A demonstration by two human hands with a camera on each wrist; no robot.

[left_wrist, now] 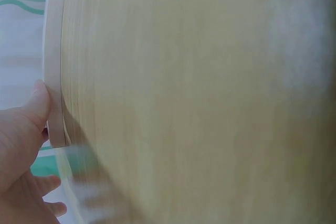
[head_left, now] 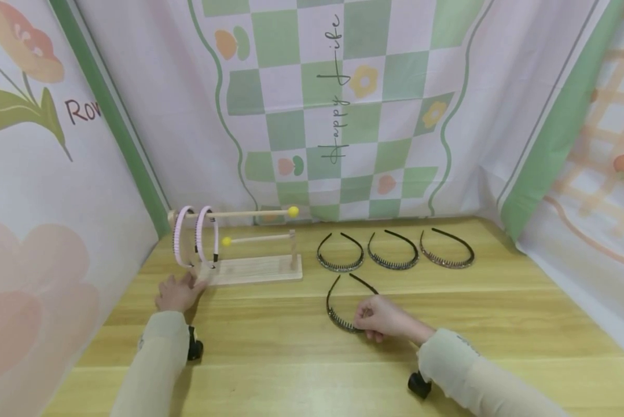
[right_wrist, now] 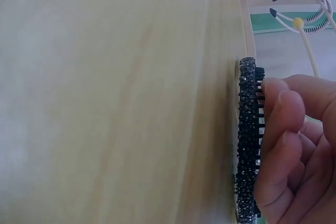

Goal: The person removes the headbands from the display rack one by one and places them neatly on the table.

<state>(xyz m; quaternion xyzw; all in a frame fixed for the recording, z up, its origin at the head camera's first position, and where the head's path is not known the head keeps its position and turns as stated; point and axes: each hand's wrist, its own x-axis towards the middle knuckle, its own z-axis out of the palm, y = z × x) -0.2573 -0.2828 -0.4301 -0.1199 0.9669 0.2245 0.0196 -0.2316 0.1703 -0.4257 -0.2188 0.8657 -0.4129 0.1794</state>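
Note:
A wooden headband stand (head_left: 254,269) with two rods is at the left of the table. My left hand (head_left: 179,294) holds the left end of its base, the thumb against the base edge (left_wrist: 54,66) in the left wrist view. Two pink headbands (head_left: 199,234) hang on the stand's upper rod (head_left: 249,214), near its left end. Nearest me lies a black headband (head_left: 337,317) with comb teeth and a glittery dark band. My right hand (head_left: 382,317) pinches its front right part with curled fingertips; in the right wrist view those fingers (right_wrist: 286,114) meet the teeth side.
Behind the held one, three more toothed headbands lie in a row: left (head_left: 340,267), middle (head_left: 393,265) and right (head_left: 449,263). Yellow balls cap the upper rod (head_left: 293,212) and lower rod (head_left: 227,241). A patterned curtain (head_left: 322,133) closes off the table's back edge.

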